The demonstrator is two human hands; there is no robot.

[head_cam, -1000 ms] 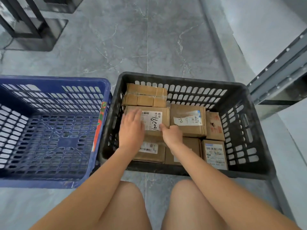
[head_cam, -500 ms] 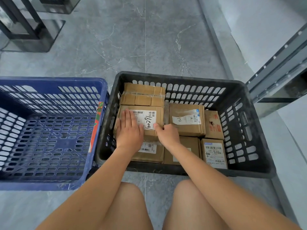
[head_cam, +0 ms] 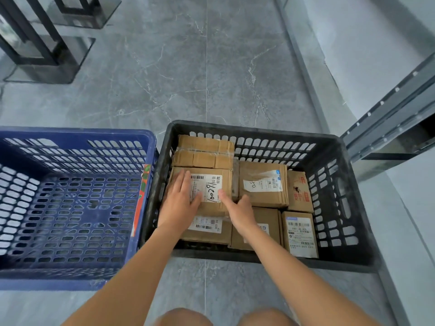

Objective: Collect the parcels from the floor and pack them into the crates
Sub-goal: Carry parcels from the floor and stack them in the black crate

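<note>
A black crate point(head_cam: 259, 131) holds several brown cardboard parcels. On the left side of it lies a labelled parcel point(head_cam: 211, 182) with handwritten digits. My left hand point(head_cam: 180, 205) rests flat on that parcel's left part, fingers straight. My right hand point(head_cam: 237, 210) touches its right edge with thumb and fingers extended. Beside the black crate on the left stands a blue crate point(head_cam: 77, 135) with no parcels in it.
Two taped parcels point(head_cam: 204, 151) lie at the black crate's far left, other labelled parcels point(head_cam: 262, 183) at its right. Grey marble floor point(head_cam: 207, 67) stretches ahead. Black metal stands point(head_cam: 44, 50) are at the top left, a grey metal frame point(head_cam: 395, 118) on the right.
My right hand has opened from a curled grip at the parcel's right edge to extended fingers. The left hand stays flat on the parcel. The camera has tilted slightly.
</note>
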